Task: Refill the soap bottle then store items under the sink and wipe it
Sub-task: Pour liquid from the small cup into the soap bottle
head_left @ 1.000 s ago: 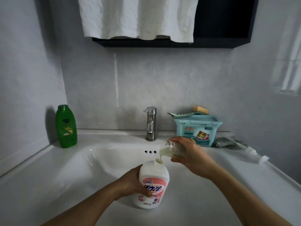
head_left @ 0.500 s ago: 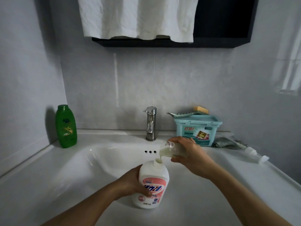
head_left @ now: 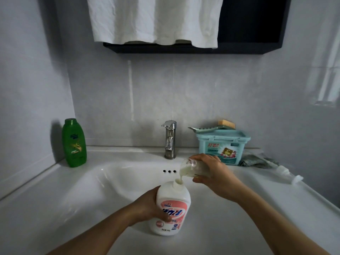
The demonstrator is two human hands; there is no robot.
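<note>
Head view, white pink-labelled soap bottle [head_left: 173, 208] upright, neck open, creamy stream entering

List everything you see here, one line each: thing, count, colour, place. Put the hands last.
soap bottle: 1, white with pink label, front of the sink, neck open
clear cup: 1, see-through, tilted over the bottle's neck, pouring white soap
green bottle: 1, green, back left corner
tap: 1, silver, behind the basin
box: 1, teal, right of the tap
brush: 1, teal with tan bristles, on the box
cloth: 1, grey, right of the box
pump head: 1, white, lying far right
towel: 1, white, hanging over the cabinet
cabinet: 1, dark, on the wall
sink: 1, white
left hand: grips the soap bottle
right hand: holds the cup
</note>
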